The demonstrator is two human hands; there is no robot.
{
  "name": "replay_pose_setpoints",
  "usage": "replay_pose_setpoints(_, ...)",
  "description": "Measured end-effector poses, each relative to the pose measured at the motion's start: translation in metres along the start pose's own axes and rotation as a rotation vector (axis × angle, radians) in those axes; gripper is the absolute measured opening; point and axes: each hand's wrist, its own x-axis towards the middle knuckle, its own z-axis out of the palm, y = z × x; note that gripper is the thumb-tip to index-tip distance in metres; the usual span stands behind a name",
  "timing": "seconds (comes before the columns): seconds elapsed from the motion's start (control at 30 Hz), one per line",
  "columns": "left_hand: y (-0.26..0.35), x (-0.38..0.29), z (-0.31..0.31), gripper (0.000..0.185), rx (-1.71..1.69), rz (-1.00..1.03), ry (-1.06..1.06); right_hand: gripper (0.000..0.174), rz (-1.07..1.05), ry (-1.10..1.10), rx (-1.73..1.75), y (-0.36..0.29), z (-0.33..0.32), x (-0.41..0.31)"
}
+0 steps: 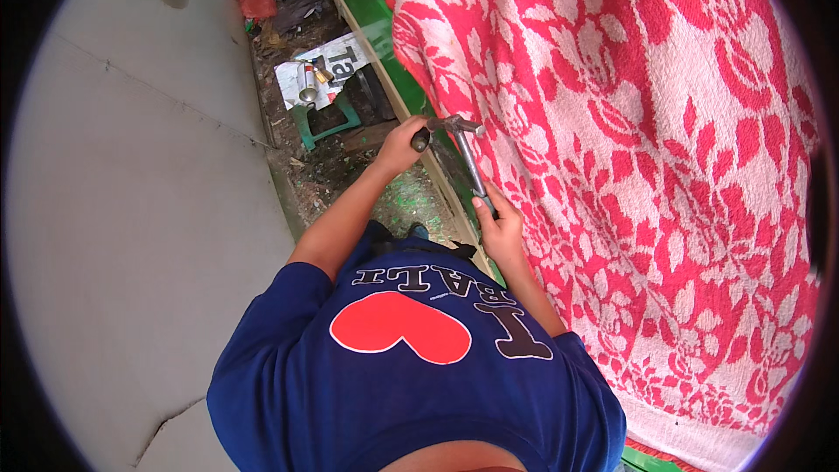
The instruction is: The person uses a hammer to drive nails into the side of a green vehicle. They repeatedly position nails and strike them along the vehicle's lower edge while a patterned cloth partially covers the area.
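Observation:
My right hand [501,226] grips the dark handle of a hammer [467,156], whose metal shaft points away from me. Its head lies just right of my left hand [398,147], close to the fingers. Inside that left hand is a tool with a dark, rounded handle [421,139]; the rest of it is hidden, so its kind cannot be told. Both hands are over a long green panel edge [409,88] with a pale wooden strip [377,59]. A red and white floral towel or blanket [623,144] drapes right beside the hammer.
A grey wall [144,177] with cracks rises close on my left. On the littered ground stands a green plastic stool [308,131], near a printed sheet [334,65] bearing a metal spray can [307,84]. A red plastic bag [255,0] lies farther off among debris.

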Motion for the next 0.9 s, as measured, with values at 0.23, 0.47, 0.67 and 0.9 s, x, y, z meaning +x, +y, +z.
replay_pose_setpoints(0.23, 0.007, 0.006, -0.008, 0.042, -0.025, -0.007, -0.013, 0.042, -0.147, 0.064, 0.007, 0.003, 0.002, -0.005)
replay_pose_setpoints(0.47, 0.0, 0.019, -0.008, 0.04, -0.076, -0.09, -0.04, 0.047, -0.409, 0.096, -0.375, 0.003, 0.017, 0.003)
replay_pose_setpoints(0.67, -0.022, 0.016, -0.003, 0.038, -0.116, -0.23, -0.003, 0.046, -0.207, 0.091, -0.306, 0.014, 0.027, -0.005)
replay_pose_setpoints(0.9, -0.031, 0.0, -0.013, 0.037, -0.297, -0.117, 0.061, 0.044, -0.145, 0.23, -0.09, 0.009, 0.019, -0.007)
